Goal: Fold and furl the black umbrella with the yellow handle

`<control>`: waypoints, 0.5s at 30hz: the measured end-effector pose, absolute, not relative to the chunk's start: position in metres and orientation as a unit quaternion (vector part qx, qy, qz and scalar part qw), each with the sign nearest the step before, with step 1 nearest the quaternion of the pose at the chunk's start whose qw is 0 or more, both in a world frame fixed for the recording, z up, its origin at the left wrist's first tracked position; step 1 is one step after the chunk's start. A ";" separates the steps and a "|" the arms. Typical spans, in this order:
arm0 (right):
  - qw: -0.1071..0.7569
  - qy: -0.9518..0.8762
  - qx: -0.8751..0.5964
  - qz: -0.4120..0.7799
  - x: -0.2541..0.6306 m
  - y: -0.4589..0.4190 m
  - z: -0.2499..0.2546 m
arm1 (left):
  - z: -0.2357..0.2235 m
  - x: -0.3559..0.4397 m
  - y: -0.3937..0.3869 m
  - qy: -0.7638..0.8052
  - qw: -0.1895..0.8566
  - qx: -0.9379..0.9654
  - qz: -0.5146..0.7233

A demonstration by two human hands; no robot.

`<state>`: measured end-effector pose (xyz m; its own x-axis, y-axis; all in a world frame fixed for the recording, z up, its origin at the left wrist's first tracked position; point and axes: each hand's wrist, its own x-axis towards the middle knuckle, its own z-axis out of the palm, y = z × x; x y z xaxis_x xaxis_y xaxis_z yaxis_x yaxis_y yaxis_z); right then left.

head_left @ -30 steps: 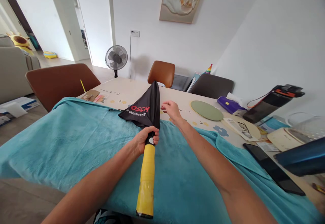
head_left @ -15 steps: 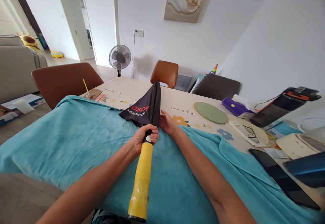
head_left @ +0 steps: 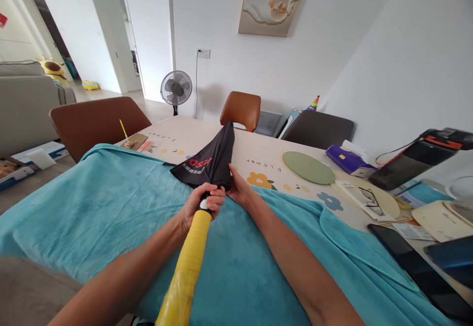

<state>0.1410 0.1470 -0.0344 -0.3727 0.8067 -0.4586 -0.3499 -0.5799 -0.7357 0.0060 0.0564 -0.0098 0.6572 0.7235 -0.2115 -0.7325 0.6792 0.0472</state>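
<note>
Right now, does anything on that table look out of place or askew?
Yes: the blue towel lies rumpled, its far right edge folded back near the flower prints. A folded black umbrella, gripped by both hands, lies on it, which is odd for a dining table.

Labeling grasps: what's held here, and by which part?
A folded black umbrella. The left hand grips the top of its yellow handle, by the button. The right hand is closed on the gathered fabric just above it.

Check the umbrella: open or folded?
Folded. The umbrella canopy hangs gathered into a narrow cone over the towel; left hand holds it above the yellow handle, right hand presses the fabric.
</note>
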 end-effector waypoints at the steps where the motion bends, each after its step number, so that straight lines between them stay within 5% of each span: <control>1: 0.389 -0.265 -0.447 0.761 0.141 0.149 -0.035 | -0.010 0.005 0.057 0.109 0.910 -0.020 0.400; 10: 0.560 -0.308 -0.528 0.560 0.176 0.164 -0.016 | -0.017 0.005 0.062 0.091 0.926 0.002 0.367; 15: 0.587 -0.304 -0.487 0.571 0.190 0.164 0.002 | -0.021 0.012 0.061 0.167 0.919 0.049 0.354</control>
